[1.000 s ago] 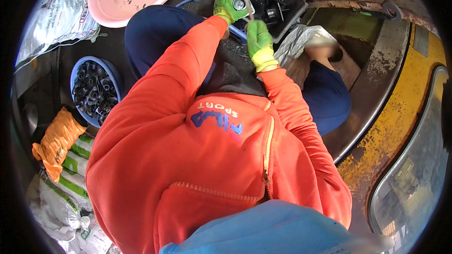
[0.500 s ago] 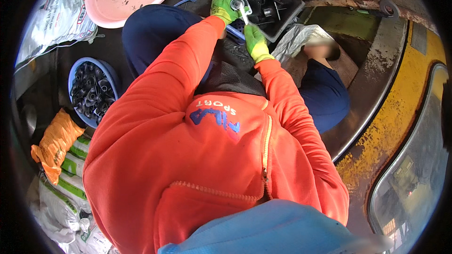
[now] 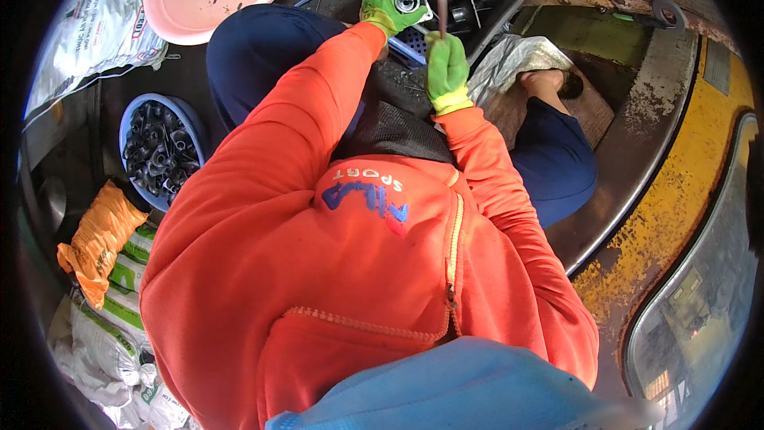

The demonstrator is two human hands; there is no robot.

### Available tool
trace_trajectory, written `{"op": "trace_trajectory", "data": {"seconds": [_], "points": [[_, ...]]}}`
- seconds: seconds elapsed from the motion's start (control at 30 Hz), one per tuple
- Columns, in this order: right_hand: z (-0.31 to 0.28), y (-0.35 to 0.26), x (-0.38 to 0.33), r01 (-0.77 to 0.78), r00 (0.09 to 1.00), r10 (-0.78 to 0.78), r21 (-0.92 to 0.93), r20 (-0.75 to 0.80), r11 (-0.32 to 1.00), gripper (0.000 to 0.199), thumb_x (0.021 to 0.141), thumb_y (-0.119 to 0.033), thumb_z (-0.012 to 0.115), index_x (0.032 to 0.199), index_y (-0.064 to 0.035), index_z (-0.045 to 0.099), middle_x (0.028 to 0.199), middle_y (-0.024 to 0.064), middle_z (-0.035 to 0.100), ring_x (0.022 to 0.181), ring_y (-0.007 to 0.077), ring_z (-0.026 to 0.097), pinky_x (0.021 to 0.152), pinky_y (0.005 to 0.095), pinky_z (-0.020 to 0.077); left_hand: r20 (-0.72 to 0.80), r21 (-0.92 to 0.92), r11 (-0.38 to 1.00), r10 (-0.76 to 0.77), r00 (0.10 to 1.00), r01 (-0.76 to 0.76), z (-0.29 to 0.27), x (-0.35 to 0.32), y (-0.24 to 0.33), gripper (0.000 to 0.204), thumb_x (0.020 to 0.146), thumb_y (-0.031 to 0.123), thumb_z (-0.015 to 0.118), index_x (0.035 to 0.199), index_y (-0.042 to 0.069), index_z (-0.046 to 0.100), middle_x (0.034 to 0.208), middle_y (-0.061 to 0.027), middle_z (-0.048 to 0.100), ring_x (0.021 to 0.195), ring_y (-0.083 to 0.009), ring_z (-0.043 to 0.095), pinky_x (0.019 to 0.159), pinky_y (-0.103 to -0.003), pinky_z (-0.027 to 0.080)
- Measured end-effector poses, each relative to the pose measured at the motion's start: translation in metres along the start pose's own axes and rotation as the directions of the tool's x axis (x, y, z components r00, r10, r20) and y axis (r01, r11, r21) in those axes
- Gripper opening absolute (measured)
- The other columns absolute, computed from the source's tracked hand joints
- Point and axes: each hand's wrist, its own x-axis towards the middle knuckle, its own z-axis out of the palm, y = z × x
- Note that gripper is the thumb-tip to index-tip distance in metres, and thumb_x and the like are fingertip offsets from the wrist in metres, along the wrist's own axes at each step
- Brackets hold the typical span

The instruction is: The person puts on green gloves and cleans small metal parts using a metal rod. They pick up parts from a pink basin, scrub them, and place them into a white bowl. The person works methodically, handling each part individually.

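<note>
Above a dark crate (image 3: 485,12), left hand (image 3: 390,1) grips a metal fitting (image 3: 408,2) (right hand (image 3: 446,64) clasps a hex key (image 3: 438,0)).

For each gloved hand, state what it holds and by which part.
The left hand grips a small round metal part around its body. The right hand holds a bent metal key by its lower shaft.
</note>
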Motion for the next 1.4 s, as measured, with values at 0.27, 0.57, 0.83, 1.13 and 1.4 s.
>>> {"op": "trace_trajectory", "data": {"seconds": [0.27,0.57,0.83,1.13,1.4], "points": [[-0.004,0.001,-0.002,0.095,0.995,-0.095,-0.05,0.006,0.994,0.031,0.095,-0.034,0.044,0.102,-0.0073,0.056,0.097,0.022,0.062,0.091,0.0443,0.057,0.078,0.0456,0.0457,0.032,0.011,1.0,0.004,0.999,-0.005,0.003,0.002,-0.004,0.058,0.055,0.049,0.081,0.102,0.019,0.066,0.112,-0.0017,0.064,0.11,-0.0323,0.055,0.094,-0.045,0.043],[-0.001,0.014,0.0,0.041,0.998,-0.04,0.02,-0.044,0.999,0.026,0.095,-0.029,0.046,0.102,-0.0082,0.06,0.097,0.0206,0.064,0.094,0.0371,0.062,0.078,0.0395,0.0471,0.085,0.041,0.999,-0.023,0.996,0.02,-0.002,0.005,0.005,0.048,0.056,0.038,0.08,0.096,0.018,0.064,0.112,-0.0044,0.065,0.105,-0.0328,0.058,0.091,-0.043,0.047],[0.0,0.008,0.0,-0.063,0.998,0.061,-0.176,-0.018,0.982,0.038,0.096,-0.04,0.037,0.105,-0.0086,0.056,0.1,0.0237,0.061,0.094,0.0437,0.057,0.08,0.0483,0.0436,-0.078,-0.014,1.0,0.026,0.997,-0.028,0.002,0.002,0.002,0.05,0.055,0.035,0.082,0.099,0.018,0.066,0.111,-0.0032,0.065,0.108,-0.0321,0.057,0.095,-0.042,0.044],[0.002,0.014,0.005,-0.072,0.993,0.1,-0.367,0.058,0.927,0.036,0.096,-0.039,0.036,0.103,-0.0081,0.054,0.101,0.0248,0.059,0.094,0.0447,0.056,0.079,0.0499,0.044,0.065,0.036,0.999,-0.017,0.998,0.014,0.001,0.005,0.001,0.053,0.053,0.041,0.083,0.098,0.018,0.066,0.112,-0.0027,0.064,0.107,-0.0323,0.057,0.094,-0.044,0.044],[-0.002,0.01,0.006,-0.107,0.99,0.13,-0.289,0.061,0.951,0.037,0.095,-0.04,0.039,0.105,-0.0079,0.055,0.101,0.0236,0.061,0.094,0.0437,0.057,0.079,0.049,0.0437,-0.034,0.041,0.999,-0.002,0.999,0.003,-0.002,0.004,0.007,0.053,0.053,0.037,0.084,0.097,0.016,0.065,0.111,-0.0041,0.065,0.108,-0.034,0.057,0.094,-0.044,0.045]]}}
